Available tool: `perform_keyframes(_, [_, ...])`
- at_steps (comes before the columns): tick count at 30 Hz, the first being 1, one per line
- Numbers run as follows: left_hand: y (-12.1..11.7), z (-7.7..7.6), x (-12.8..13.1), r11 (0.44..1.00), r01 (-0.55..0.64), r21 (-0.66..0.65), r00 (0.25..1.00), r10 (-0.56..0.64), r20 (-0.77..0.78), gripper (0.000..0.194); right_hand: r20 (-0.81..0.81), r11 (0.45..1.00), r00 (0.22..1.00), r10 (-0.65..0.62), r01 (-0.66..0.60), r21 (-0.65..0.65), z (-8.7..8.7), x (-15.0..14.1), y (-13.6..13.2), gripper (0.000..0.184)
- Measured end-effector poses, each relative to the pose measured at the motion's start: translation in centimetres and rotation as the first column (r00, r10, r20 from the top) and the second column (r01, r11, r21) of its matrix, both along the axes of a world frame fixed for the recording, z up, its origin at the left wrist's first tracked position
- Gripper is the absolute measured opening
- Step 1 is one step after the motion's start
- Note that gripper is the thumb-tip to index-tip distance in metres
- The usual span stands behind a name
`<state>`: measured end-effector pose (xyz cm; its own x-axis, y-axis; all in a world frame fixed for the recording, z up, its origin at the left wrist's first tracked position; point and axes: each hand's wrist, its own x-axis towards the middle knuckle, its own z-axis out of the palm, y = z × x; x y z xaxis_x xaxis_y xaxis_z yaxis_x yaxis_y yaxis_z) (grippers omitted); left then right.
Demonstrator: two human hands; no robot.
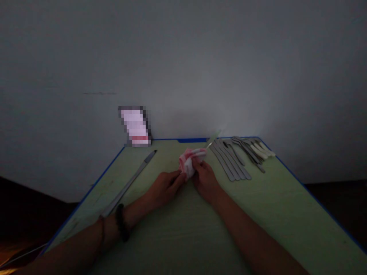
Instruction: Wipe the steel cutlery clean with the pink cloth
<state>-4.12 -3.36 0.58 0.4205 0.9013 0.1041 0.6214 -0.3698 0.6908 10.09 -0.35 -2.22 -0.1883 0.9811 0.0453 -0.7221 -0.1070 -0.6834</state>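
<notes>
Both my hands meet at the middle of a green table (177,236). My right hand (205,179) is closed on a crumpled red and white cloth (189,159), and a thin metal tip (210,144) sticks out of the cloth toward the far right. My left hand (164,187) is closed too, its fingertips pinching the near end of the cloth; what lies inside the cloth is hidden. A dark bead bracelet (122,222) circles my left wrist.
A long knife (129,183) lies diagonally at the left of the table. Several pieces of cutlery (232,162) are laid in a row at the far right, some with pale handles (262,150). A blurred pink and white object (135,126) stands against the wall.
</notes>
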Motion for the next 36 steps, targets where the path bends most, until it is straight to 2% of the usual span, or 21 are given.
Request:
perform_keyframes(4, [0.3, -0.4, -0.1, 0.999, -0.043, -0.006, 0.999, 0.043, -0.024, 0.041, 0.119, 0.992, 0.99, 0.08, -0.091, 0.083, -0.5, 0.3, -0.1, 0.023])
perform_keyframes(8, [0.6, -0.4, -0.2, 1.0, -0.008, 0.0, 0.997, 0.008, -0.073, 0.041, 0.216, 0.99, 0.976, 0.033, -0.062, 0.129, -1.0, 0.4, 0.0, 0.026])
perform_keyframes(13, [0.1, 0.2, -0.5, 0.99, 0.143, 0.005, 0.987, -0.142, -0.07, 0.038, 0.101, 0.996, 0.992, -0.081, 0.076, 0.045, -0.3, 1.0, 0.8, 0.025])
perform_keyframes(18, [-0.9, 0.5, -0.7, 0.956, 0.283, -0.08, 0.955, -0.289, -0.071, 0.039, 0.029, 0.963, 0.964, -0.265, 0.266, -0.048, 0.7, 2.9, 2.0, 0.022])
perform_keyframes(21, [-1.0, 0.3, -0.6, 0.964, 0.242, -0.106, 0.97, -0.244, 0.0, 0.039, 0.061, 0.96, 0.959, -0.278, 0.279, -0.004, 0.6, 3.3, 2.1, 0.025])
perform_keyframes(24, [-0.6, 0.0, -0.2, 0.99, 0.101, -0.099, 0.994, -0.096, 0.055, 0.036, 0.207, 0.963, 0.941, -0.267, 0.256, 0.08, 0.4, 2.7, 1.3, 0.03])
perform_keyframes(28, [0.0, 0.0, 0.4, 0.996, -0.053, -0.066, 0.999, 0.054, 0.004, 0.034, 0.498, 0.958, 0.822, -0.275, 0.192, 0.212, 0.6, 1.3, -0.4, 0.034])
perform_keyframes(30, [0.1, 0.2, 0.5, 0.998, -0.054, -0.039, 0.997, 0.052, -0.059, 0.032, 0.549, 0.956, 0.788, -0.28, 0.174, 0.237, 0.7, 0.8, -0.9, 0.034])
perform_keyframes(32, [0.1, 0.4, 0.5, 0.999, -0.022, -0.028, 0.994, 0.019, -0.111, 0.03, 0.535, 0.959, 0.8, -0.272, 0.18, 0.218, 0.8, 0.8, -0.8, 0.035])
perform_keyframes(36, [-0.2, 0.7, 0.1, 0.997, 0.061, -0.04, 0.984, -0.067, -0.166, 0.033, 0.454, 0.937, 0.819, -0.35, 0.3, 0.182, 0.6, 2.3, 0.7, 0.037])
